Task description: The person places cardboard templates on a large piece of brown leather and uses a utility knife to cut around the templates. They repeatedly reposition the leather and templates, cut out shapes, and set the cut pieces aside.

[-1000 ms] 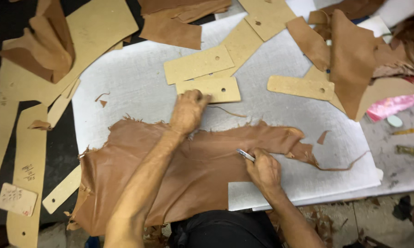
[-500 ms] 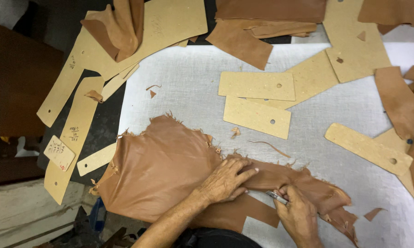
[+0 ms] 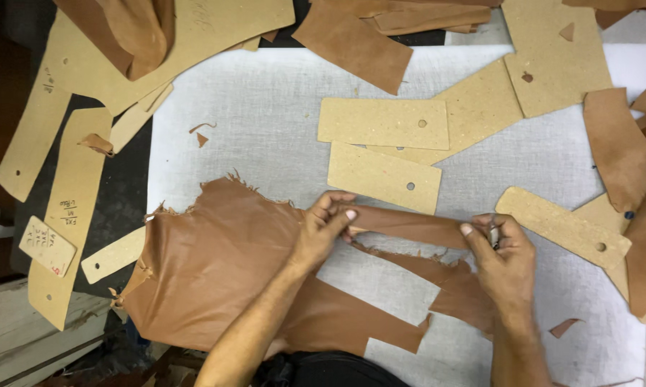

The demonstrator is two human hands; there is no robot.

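Two hands on one cut leather strip (image 3: 409,223) — left hand (image 3: 323,233) pinches its near end, right hand (image 3: 505,254) grips the far end & a small metal tool (image 3: 493,233). Strip lies over the big hide (image 3: 215,279) w/ notches already cut out; most of the hide looks uncut. Cardboard templates (image 3: 384,175) sit just beyond on the white mat (image 3: 265,129).

White cutting mat (image 3: 265,129) on dark bench (image 3: 126,190): brown leather hide (image 3: 215,272) (ragged-edged), cardboard templates (image 3: 384,123).
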